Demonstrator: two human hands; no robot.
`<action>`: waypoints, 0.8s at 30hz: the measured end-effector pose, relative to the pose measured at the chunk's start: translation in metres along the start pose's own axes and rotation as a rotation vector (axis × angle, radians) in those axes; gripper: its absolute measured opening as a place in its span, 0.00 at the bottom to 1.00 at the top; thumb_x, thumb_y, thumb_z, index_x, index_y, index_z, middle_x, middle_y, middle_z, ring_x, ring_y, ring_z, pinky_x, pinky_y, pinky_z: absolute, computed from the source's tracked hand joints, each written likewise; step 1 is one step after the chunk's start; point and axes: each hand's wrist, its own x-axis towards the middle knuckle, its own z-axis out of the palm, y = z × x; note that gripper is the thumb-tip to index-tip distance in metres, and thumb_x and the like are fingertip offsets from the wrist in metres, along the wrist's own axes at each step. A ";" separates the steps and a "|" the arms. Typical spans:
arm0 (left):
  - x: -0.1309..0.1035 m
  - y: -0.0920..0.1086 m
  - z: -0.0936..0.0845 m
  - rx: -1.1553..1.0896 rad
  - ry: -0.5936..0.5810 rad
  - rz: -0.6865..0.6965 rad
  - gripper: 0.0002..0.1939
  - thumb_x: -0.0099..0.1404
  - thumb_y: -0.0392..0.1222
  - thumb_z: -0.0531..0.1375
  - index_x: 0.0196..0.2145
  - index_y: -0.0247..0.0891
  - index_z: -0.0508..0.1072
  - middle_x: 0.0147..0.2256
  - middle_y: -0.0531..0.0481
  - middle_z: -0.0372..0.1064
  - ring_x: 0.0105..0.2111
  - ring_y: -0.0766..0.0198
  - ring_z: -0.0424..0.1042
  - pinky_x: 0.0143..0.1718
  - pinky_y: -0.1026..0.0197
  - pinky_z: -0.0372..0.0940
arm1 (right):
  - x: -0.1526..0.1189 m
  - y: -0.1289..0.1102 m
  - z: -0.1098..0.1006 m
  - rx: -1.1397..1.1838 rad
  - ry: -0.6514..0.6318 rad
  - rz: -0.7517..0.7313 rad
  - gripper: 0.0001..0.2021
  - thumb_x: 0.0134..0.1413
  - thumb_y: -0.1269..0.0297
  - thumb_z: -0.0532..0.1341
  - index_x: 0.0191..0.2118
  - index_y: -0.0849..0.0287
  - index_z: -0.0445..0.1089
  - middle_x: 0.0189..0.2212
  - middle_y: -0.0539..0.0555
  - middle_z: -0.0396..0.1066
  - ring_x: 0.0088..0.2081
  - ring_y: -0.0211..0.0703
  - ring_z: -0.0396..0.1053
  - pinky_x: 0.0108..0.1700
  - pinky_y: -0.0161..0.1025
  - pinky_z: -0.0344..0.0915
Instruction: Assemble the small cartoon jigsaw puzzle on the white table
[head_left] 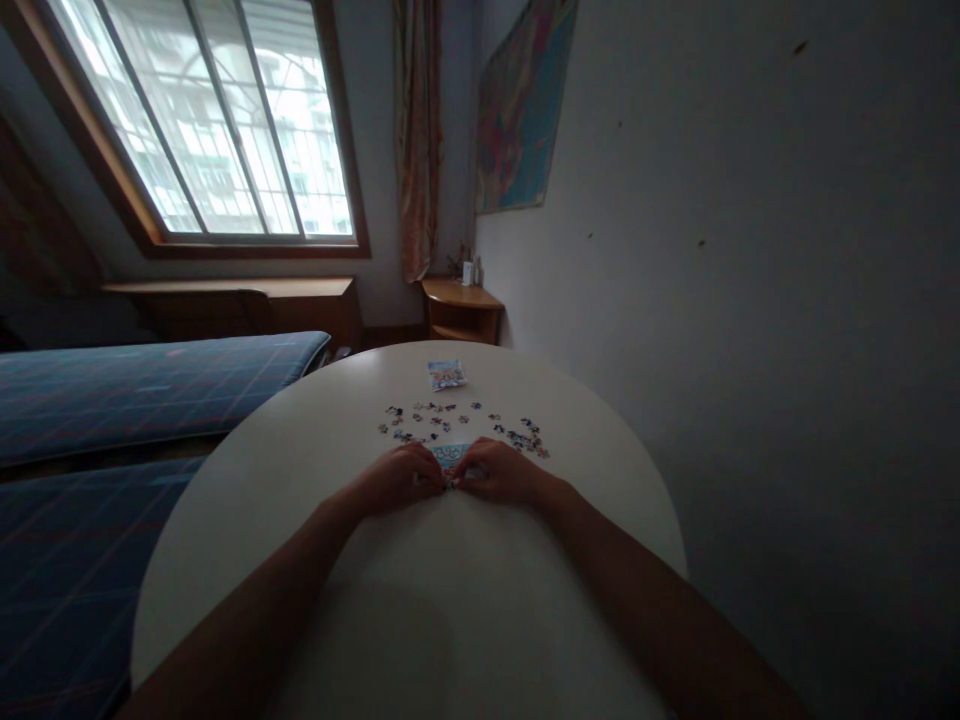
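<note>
Both hands meet over a light-blue, patterned puzzle sheet (450,455) near the middle of the round table. My left hand (401,478) is closed, its fingertips pinched at the near edge of the sheet. From the other side my right hand (501,472) is closed too, thumb and fingers pressed together. Between the fingertips a small jigsaw puzzle piece (451,486) shows, mostly hidden by the fingers. Loose jigsaw pieces (437,422) lie scattered beyond my hands, and a denser cluster of pieces (527,436) is at the right.
A small printed picture packet (447,375) lies farther back on the white round table (300,450). Blue plaid mattresses (150,395) border the table on the left. A wall (750,350) runs close along the right, and a wooden corner shelf (463,295) stands behind.
</note>
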 end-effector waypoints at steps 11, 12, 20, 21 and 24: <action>-0.001 0.006 -0.004 -0.022 -0.041 -0.003 0.07 0.63 0.45 0.62 0.34 0.44 0.81 0.35 0.49 0.77 0.36 0.62 0.74 0.42 0.61 0.66 | 0.001 -0.008 -0.005 -0.001 -0.039 -0.024 0.09 0.50 0.68 0.66 0.38 0.53 0.80 0.34 0.53 0.77 0.39 0.41 0.73 0.48 0.38 0.65; -0.001 0.006 -0.004 -0.016 -0.041 -0.008 0.07 0.63 0.45 0.62 0.33 0.44 0.81 0.35 0.49 0.77 0.37 0.62 0.74 0.43 0.61 0.66 | 0.001 -0.008 -0.005 -0.004 -0.037 -0.021 0.09 0.50 0.68 0.66 0.38 0.53 0.80 0.34 0.53 0.77 0.39 0.40 0.73 0.48 0.38 0.65; -0.001 0.007 -0.005 0.040 -0.035 -0.018 0.06 0.63 0.43 0.62 0.34 0.45 0.80 0.36 0.49 0.76 0.41 0.60 0.72 0.46 0.59 0.65 | 0.002 -0.009 -0.005 -0.009 -0.033 -0.039 0.08 0.51 0.68 0.66 0.37 0.53 0.80 0.33 0.54 0.77 0.38 0.40 0.73 0.46 0.37 0.65; -0.001 0.007 -0.005 0.048 -0.028 -0.021 0.06 0.63 0.43 0.63 0.35 0.45 0.80 0.37 0.49 0.75 0.42 0.60 0.71 0.47 0.58 0.64 | 0.002 -0.009 -0.005 -0.014 -0.034 -0.037 0.07 0.51 0.68 0.66 0.37 0.53 0.80 0.33 0.54 0.77 0.38 0.40 0.73 0.46 0.37 0.65; -0.003 0.006 -0.008 0.064 -0.002 -0.048 0.08 0.62 0.43 0.63 0.40 0.45 0.78 0.44 0.48 0.72 0.47 0.58 0.69 0.51 0.55 0.63 | 0.002 -0.011 -0.006 -0.031 -0.045 -0.037 0.07 0.51 0.68 0.66 0.37 0.53 0.80 0.33 0.53 0.77 0.38 0.40 0.72 0.47 0.38 0.65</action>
